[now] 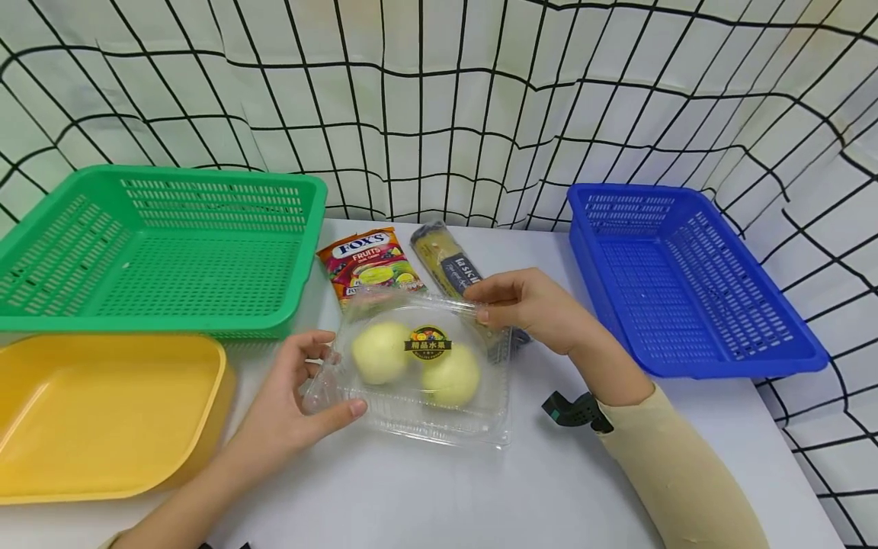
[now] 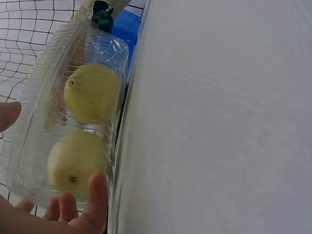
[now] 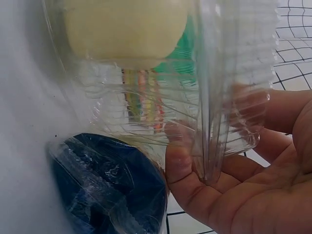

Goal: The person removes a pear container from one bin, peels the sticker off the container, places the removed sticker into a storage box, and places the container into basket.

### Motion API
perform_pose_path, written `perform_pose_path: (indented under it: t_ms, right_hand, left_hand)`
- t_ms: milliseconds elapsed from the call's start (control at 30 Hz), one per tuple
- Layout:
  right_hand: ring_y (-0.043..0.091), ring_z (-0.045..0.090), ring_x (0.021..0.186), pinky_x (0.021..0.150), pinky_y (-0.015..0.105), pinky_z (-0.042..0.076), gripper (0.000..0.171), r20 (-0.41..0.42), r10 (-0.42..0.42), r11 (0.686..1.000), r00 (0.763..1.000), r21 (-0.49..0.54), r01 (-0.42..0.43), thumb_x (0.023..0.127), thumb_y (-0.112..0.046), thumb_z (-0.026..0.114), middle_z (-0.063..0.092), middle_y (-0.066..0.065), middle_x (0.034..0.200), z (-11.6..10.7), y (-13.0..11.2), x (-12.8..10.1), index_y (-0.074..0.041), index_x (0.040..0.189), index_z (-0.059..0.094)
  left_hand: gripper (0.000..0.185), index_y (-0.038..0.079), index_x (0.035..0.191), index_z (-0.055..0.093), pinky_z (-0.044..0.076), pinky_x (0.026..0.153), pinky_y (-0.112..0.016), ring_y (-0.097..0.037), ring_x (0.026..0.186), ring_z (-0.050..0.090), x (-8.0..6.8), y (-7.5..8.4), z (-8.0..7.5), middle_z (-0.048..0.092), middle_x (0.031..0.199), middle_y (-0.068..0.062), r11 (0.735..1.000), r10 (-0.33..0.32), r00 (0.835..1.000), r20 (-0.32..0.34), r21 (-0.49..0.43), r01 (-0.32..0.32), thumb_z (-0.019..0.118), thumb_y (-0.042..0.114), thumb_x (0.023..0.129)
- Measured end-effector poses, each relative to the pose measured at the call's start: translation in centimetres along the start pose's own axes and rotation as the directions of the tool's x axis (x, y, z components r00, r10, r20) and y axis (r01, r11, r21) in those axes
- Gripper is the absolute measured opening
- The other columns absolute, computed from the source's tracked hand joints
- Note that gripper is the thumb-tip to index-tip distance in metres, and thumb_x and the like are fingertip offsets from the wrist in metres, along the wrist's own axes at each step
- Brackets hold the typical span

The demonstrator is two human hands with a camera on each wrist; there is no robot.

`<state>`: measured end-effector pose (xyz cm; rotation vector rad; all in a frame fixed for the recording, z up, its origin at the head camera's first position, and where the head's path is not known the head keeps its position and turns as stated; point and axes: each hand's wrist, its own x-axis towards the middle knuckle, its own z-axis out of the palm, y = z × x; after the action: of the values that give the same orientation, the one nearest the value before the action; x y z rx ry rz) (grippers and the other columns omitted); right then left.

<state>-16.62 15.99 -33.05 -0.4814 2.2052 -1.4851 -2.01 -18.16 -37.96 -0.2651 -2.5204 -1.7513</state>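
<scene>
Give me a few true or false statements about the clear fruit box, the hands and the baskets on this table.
1. Both hands hold the clear box: the left hand at its near left corner, the right hand at its far right edge. True.
2. The box holds three red apples. False: it holds two pale yellow fruits.
3. The blue basket has the candy bag in it. False: the candy bag lies on the table between the green basket and the blue one.
4. A yellow tray sits in front of the green basket. True.
5. The box lid carries a round sticker. True.
</scene>
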Motion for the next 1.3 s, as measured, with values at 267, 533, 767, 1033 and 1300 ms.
perform_pose_path:
  t_ms: [267,533,767,1033,1300]
  right_hand:
    - [0.025,0.07,0.115,0.096,0.036,0.059,0.031,0.033,-0.039,0.995,0.999,-0.094,0.041,0.101,-0.009,0.078,0.076,0.01,0.129,0.3,0.2,0.1,-0.005,0.132,0.078]
    - [0.023,0.067,0.119,0.099,0.036,0.056,0.032,0.093,-0.105,0.982,0.99,-0.147,0.118,0.103,-0.008,0.075,0.074,0.009,0.133,0.0,0.0,-0.1,-0.006,0.135,0.076]
    - [0.024,0.068,0.114,0.094,0.031,0.057,0.033,0.118,-0.131,0.981,0.984,-0.131,0.146,0.103,-0.004,0.074,0.075,0.009,0.13,0.1,0.0,0.0,-0.003,0.136,0.075]
    - [0.023,0.068,0.115,0.097,0.035,0.058,0.033,0.125,-0.149,0.971,0.981,-0.167,0.168,0.103,-0.005,0.075,0.075,0.008,0.131,0.3,0.1,0.3,-0.003,0.136,0.075]
    - [0.024,0.065,0.106,0.092,0.046,0.055,0.033,0.082,-0.163,0.943,0.983,-0.278,0.18,0.104,-0.01,0.076,0.077,0.003,0.127,0.5,-0.4,-0.2,-0.007,0.136,0.076]
  left_hand:
    - [0.108,0.019,0.164,0.036,0.051,0.077,-0.029,-0.023,0.101,0.061,-0.3,-0.4,0.3,0.051,0.12,-0.011,1.0,-0.013,0.998,0.054,0.023,0.012,0.099,0.016,0.077]
    - [0.116,0.019,0.166,0.029,0.052,0.09,-0.029,-0.023,0.108,0.055,0.3,-0.8,0.5,0.048,0.125,-0.012,0.998,-0.026,0.994,0.106,0.057,0.02,0.102,0.023,0.076]
    - [0.114,0.024,0.168,0.023,0.051,0.101,-0.03,-0.032,0.132,0.047,0.1,-1.3,0.0,0.04,0.156,-0.013,0.999,-0.021,0.989,0.146,0.038,0.016,0.098,0.023,0.081]
    - [0.101,0.022,0.166,0.027,0.042,0.108,-0.017,-0.023,0.137,0.041,0.0,-1.8,-0.3,0.04,0.158,-0.011,0.998,0.056,0.988,0.146,-0.03,-0.053,0.091,0.018,0.088]
    - [0.111,0.024,0.169,0.024,0.042,0.108,-0.017,-0.024,0.135,0.041,0.3,-1.9,-0.2,0.038,0.161,-0.009,0.998,0.066,0.986,0.153,-0.033,-0.062,0.094,0.016,0.084]
